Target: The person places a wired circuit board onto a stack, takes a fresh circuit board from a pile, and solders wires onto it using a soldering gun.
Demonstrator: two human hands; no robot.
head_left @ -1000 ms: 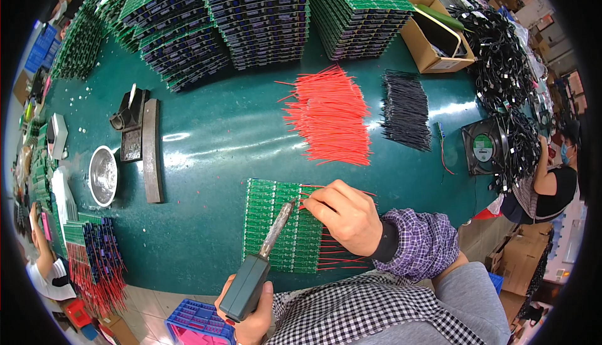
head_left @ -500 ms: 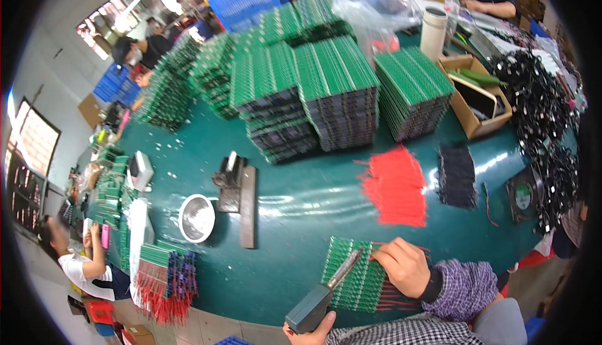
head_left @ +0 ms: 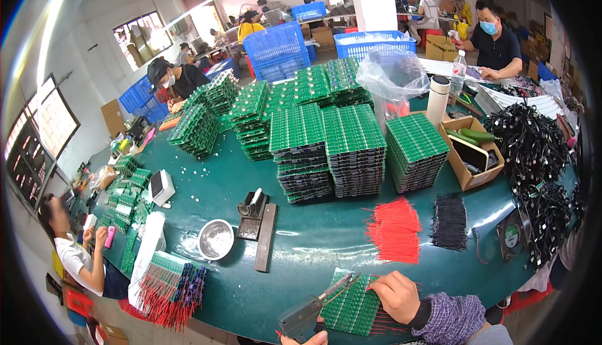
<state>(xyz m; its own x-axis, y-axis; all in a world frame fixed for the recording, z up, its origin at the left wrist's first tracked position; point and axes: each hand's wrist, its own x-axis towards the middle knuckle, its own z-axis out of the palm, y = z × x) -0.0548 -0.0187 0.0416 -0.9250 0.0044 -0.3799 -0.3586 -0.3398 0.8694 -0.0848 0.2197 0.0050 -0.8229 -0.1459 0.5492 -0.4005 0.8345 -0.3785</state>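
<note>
My left hand (head_left: pixel 305 339), partly cut off by the lower edge, grips a soldering gun (head_left: pixel 301 318) with a dark boxy body. Its long metal tip reaches over the upper part of a green circuit board panel (head_left: pixel 350 312). At the panel's right edge my right hand (head_left: pixel 396 296) is closed, thumb and fingertips pinching a red wire (head_left: pixel 371 287). Several more red wires stick out from that edge, below the hand. Beyond the hands lie a flat pile of loose red wires (head_left: pixel 395 231) and, to its right, a pile of black wires (head_left: pixel 449 223).
Tall stacks of green boards (head_left: pixel 356 151) stand beyond. A metal bowl (head_left: pixel 216 240) and soldering stand (head_left: pixel 252 213) sit left of centre; wired boards (head_left: pixel 169 282) lie front left. At right are a cardboard box (head_left: pixel 480 172) and black cables (head_left: pixel 530 151). Several people work around.
The view has tilted up, so the table sits lower in the picture and more of the room shows. My hands stay at the board panel, the left on the soldering gun, the right pinching.
</note>
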